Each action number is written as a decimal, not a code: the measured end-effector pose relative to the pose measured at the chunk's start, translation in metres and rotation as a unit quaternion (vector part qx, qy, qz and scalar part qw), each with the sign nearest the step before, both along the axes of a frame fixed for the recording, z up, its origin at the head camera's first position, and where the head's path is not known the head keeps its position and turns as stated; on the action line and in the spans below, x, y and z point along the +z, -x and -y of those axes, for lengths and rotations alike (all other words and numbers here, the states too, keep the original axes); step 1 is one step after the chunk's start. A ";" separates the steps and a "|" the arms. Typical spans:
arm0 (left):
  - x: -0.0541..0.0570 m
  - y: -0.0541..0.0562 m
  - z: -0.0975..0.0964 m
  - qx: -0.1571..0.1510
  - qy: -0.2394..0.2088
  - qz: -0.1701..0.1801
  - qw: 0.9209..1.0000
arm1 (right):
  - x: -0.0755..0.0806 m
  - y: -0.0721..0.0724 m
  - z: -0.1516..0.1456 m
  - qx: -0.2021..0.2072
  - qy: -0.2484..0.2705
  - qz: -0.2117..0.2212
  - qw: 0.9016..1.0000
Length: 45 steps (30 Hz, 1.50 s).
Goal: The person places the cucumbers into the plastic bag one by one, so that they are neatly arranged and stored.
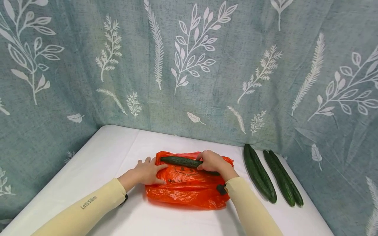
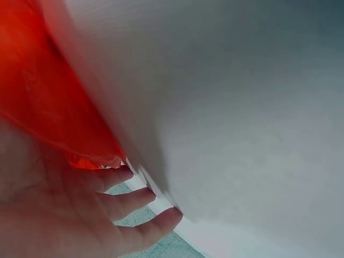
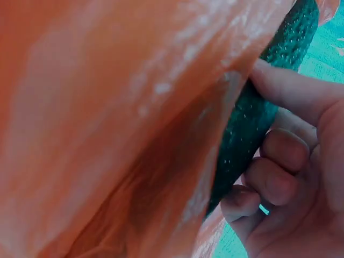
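At the lower centre of the frame, here's the action: a crumpled red plastic bag (image 1: 186,195) lying on the white-covered table (image 1: 124,147), and a dark green cucumber (image 1: 181,161) slanting across its upper half, left end a touch higher than the right. And the right hand (image 1: 212,160) has it! Thumb on one side, fingers curled in on the other, a proper pinch towards the cucumber's right end; the right wrist view shows the bumpy skin between them, with thin bag film overlapping one edge of the cucumber. Whether the cucumber sits within the bag's mouth or merely on top, I cannot tell.

Over to the left side of the bag, and the left hand (image 1: 149,172) is spread wide, fingers straight and well apart, thumb and forefinger resting on the red plastic, nothing in its grasp. The left wrist view backs that up: extended fingers at lower left, red film just above them.

Out at the lower right, more cucumbers lie lengthwise side by side: one pair touching (image 1: 258,172), another pair (image 1: 282,177) just beside it. Pale yellow sleeves (image 1: 85,206) reach in from the bottom edge, the left one lettered, and a blue-grey curtain (image 1: 141,98) with white leaf prints fills the upper frame.
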<state>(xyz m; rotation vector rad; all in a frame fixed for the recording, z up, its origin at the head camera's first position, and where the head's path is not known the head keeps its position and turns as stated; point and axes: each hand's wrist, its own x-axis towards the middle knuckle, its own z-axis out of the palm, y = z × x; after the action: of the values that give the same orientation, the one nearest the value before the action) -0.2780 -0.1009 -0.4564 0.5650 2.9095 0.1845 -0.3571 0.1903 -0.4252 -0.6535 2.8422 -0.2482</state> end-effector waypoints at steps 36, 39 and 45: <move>-0.003 0.001 0.002 -0.007 0.024 -0.001 1.000 | -0.005 0.005 -0.016 -0.072 -0.024 -0.036 0.996; -0.003 0.001 0.003 -0.006 0.026 0.004 1.000 | -0.003 0.003 -0.025 -0.083 -0.036 -0.034 0.995; 0.000 0.003 0.003 -0.006 0.024 0.007 1.000 | 0.003 -0.002 -0.040 -0.106 -0.068 -0.027 0.992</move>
<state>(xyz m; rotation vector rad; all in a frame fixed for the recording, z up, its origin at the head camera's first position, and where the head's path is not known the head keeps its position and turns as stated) -0.2811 -0.1041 -0.4561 0.5709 2.8882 0.1163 -0.3550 0.2308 -0.4224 -0.3360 2.9486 -0.0699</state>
